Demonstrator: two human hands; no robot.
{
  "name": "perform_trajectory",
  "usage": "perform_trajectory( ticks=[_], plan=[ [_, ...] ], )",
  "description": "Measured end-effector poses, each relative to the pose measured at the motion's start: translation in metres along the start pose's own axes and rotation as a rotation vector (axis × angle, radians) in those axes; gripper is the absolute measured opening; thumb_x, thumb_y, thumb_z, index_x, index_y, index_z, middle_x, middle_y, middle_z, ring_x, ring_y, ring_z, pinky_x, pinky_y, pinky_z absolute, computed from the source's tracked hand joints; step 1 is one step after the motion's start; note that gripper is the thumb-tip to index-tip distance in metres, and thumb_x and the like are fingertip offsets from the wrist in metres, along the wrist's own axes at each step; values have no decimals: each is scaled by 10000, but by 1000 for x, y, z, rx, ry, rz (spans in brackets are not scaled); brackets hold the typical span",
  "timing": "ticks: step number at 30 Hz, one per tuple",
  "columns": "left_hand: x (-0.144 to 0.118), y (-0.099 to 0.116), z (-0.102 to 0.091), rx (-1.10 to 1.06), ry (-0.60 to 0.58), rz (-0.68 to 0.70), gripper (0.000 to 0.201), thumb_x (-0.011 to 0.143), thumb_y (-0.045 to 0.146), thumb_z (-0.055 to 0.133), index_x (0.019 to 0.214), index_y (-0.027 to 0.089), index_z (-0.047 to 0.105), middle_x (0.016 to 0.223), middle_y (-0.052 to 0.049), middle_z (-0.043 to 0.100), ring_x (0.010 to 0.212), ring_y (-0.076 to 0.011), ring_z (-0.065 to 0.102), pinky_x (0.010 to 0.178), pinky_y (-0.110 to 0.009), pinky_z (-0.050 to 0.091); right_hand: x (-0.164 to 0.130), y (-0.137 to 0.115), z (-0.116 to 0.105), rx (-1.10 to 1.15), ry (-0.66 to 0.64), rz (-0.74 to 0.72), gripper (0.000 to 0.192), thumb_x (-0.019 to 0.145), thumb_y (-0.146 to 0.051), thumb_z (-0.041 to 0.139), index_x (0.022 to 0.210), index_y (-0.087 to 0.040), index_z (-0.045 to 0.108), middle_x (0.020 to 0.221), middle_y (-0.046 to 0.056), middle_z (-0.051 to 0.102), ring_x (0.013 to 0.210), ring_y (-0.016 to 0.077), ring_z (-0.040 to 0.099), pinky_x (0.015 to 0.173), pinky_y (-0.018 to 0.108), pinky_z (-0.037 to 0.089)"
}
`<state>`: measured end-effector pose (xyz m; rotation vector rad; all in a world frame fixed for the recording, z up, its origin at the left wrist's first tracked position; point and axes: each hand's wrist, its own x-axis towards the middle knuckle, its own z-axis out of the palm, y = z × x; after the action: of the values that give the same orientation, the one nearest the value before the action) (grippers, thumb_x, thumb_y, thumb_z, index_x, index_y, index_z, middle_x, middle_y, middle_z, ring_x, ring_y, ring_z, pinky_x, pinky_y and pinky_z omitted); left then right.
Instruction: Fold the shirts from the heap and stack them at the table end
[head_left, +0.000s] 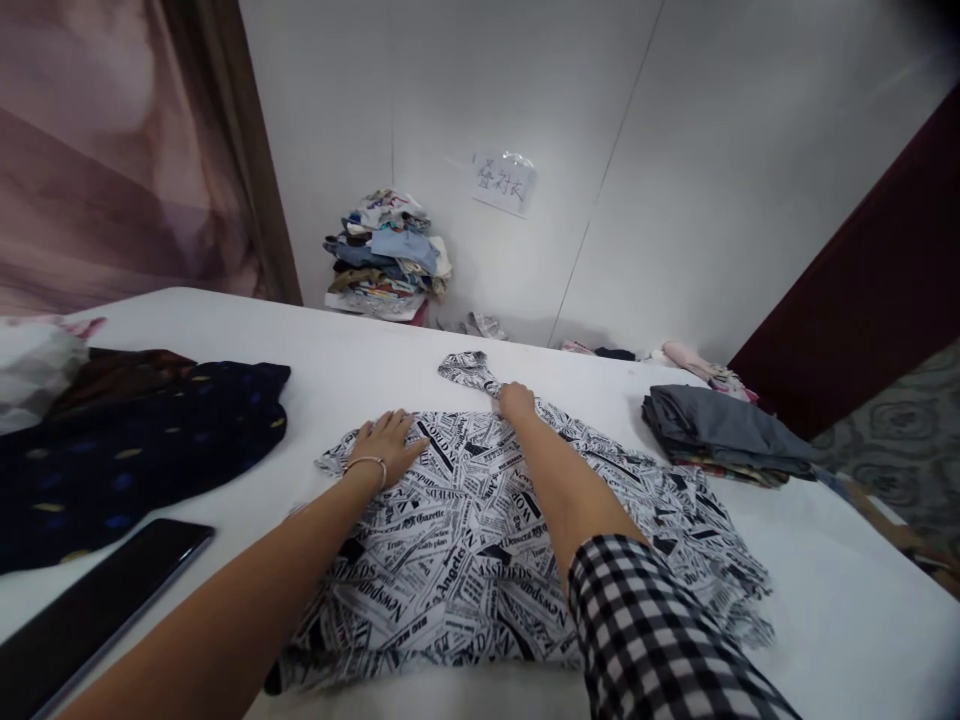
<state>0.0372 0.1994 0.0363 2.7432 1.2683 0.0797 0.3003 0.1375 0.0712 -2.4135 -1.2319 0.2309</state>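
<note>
A white shirt [450, 560] with a black newspaper print lies spread on the table in front of me, its collar [466, 370] pointing towards the far edge. My left hand [386, 445] rests flat on the shirt's upper left part, fingers spread, a bracelet at the wrist. Close to the base of the collar, my right hand [517, 402] is closed on the shirt fabric. My right forearm crosses over the shirt and hides part of its right half.
Dark blue patterned clothing [150, 450] and a black phone [97, 610] lie at left on the white table [300, 345]. Folded grey garments [720, 430] sit at right. Beyond the far edge stands a tall clothes pile [390, 260]; a handwritten sign [502, 182] hangs on the wall.
</note>
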Motion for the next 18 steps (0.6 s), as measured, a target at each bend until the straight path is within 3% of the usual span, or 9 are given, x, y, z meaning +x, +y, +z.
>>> perform_trajectory(
  ticks=[3, 6, 10, 12, 14, 18],
  plan=[
    [-1, 2, -1, 9, -11, -5, 726, 880, 585, 225, 1464, 164, 322, 1578, -73, 225, 1452, -264, 153, 1160, -504, 158, 3, 11, -16, 103, 17, 56, 266, 889, -284, 403, 898, -143, 629, 882, 92, 680, 911, 217, 596, 779, 287, 439],
    [-1, 2, -1, 15, 9, 6, 717, 882, 576, 227, 1456, 160, 337, 1571, -78, 245, 1446, -269, 170, 1155, -511, 165, -11, 35, -43, 192, -25, 57, 327, 903, -344, 346, 861, -149, 606, 688, 21, 616, 725, 159, 552, 627, 237, 426],
    [0, 1, 3, -5, 33, 14, 711, 878, 578, 244, 1445, 165, 358, 1562, -90, 265, 1440, -284, 184, 1145, -525, 174, -45, 71, -82, 218, -251, 28, 246, 729, -396, 660, 725, -151, 633, 536, -27, 546, 537, 114, 461, 520, 231, 382],
    [1, 0, 5, -14, 38, 21, 712, 877, 580, 241, 1444, 166, 360, 1562, -95, 264, 1440, -288, 182, 1144, -529, 172, -54, 77, -94, 168, -332, -10, 258, 666, -389, 740, 731, -148, 677, 573, -1, 612, 554, 126, 515, 549, 240, 409],
    [3, 0, 5, -14, 39, 23, 718, 878, 583, 225, 1446, 164, 354, 1566, -95, 254, 1443, -287, 172, 1145, -533, 163, -52, 72, -95, 93, -278, -61, 260, 751, -399, 678, 816, -150, 713, 753, 52, 705, 702, 164, 605, 658, 253, 446],
    [2, 2, 2, 0, 23, 12, 720, 877, 582, 221, 1446, 159, 349, 1566, -92, 256, 1441, -279, 177, 1146, -528, 164, -27, 35, -63, 9, -91, -92, 337, 873, -410, 524, 1018, -160, 698, 1153, 110, 680, 1082, 241, 589, 879, 280, 424]
  ],
)
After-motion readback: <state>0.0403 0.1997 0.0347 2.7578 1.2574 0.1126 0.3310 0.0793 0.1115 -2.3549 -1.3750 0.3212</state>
